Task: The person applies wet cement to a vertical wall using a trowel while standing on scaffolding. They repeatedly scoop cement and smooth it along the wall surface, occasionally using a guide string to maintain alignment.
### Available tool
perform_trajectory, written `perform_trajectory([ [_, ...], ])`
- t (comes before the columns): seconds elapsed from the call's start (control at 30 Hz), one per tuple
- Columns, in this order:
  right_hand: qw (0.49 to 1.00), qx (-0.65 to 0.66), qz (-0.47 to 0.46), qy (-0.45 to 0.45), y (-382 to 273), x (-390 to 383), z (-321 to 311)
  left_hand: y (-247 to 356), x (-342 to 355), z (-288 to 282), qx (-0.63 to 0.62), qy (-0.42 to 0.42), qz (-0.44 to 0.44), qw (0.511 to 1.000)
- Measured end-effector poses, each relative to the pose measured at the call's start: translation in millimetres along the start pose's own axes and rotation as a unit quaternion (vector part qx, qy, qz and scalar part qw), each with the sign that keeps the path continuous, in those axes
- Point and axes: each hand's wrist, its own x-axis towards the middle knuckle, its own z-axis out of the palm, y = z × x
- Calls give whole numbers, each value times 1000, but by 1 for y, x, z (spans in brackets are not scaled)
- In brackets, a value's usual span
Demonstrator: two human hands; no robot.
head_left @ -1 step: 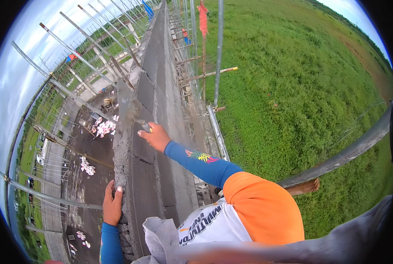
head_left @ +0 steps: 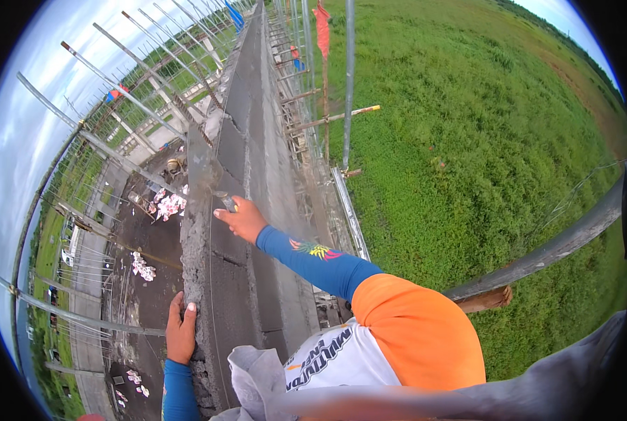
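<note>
My right hand (head_left: 243, 219) grips the handle of a trowel (head_left: 205, 170). Its flat, mortar-smeared blade lies against the rough left edge of the long wall top. Wet-looking grey mortar (head_left: 194, 245) runs along that edge, lumpy and uneven. My left hand (head_left: 181, 331) rests against the same edge nearer to me, fingers stretched out and holding nothing. A thin line (head_left: 212, 323) runs lengthwise over the grey blocks (head_left: 230, 295) of the wall. The trowel's handle is partly hidden by my fingers.
Metal pipes (head_left: 96, 321) and upright bars stand left of the wall, above a dark ground with white-and-pink scraps (head_left: 169, 205) far below. Scaffolding (head_left: 348, 91) lines the right side, beyond it grass. A thick pipe (head_left: 545, 242) crosses at my right.
My right hand and the trowel have shifted slightly left. My left hand sits a little lower along the edge, still flat against it.
</note>
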Motion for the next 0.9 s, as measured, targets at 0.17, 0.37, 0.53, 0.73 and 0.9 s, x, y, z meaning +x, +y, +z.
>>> perform_trajectory([
  [0.17,992,82,74,-55,-3,30,22,-25,4,-4,5,18,-68,998],
  [0.37,974,200,72,-82,1,35,24,-2,-6,-7,13,4,-53,999],
  [0.53,973,214,30,-77,-7,31,-1,29,-12,0,28,17,-33,999],
  [0.73,973,211,-82,-34,-32,14,-94,51,-14,7,23,9,-17,1000],
  [0.9,986,111,-110,64,-33,3,-146,52,-9,-2,7,29,-62,998],
])
